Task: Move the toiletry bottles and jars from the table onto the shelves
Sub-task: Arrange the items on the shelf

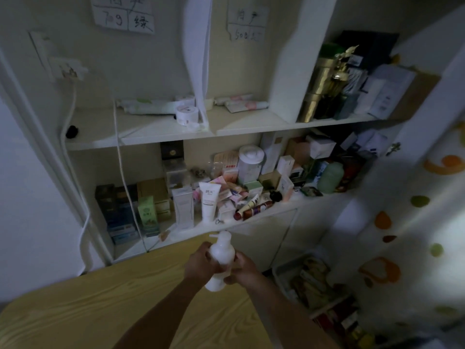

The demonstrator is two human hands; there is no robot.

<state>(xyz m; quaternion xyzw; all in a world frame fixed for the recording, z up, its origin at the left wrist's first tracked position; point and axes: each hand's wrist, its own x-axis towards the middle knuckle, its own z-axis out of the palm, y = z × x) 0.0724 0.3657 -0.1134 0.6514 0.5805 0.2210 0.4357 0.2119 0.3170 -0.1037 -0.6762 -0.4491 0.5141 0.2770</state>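
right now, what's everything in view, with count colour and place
pump bottle: one, white, held above the table's far edge
table: one, light wood, bottom left
shelves: two levels, white, against the wall
tubes: several, pale, lying on the upper shelf
round jar: one, white, upper shelf
gold bottles: a few, gold, upper right compartment
boxes: many, mixed colours, lower shelf
green bottle: one, green, lower shelf, right
paper notes: two, white, on the wall
left hand: grips the pump bottle
right hand: grips the pump bottle

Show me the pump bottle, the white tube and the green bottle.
pump bottle [222, 251]: head view, on its upper body.
white tube [208, 206]: head view, on the middle of its body.
green bottle [331, 178]: head view, on the middle of its side.
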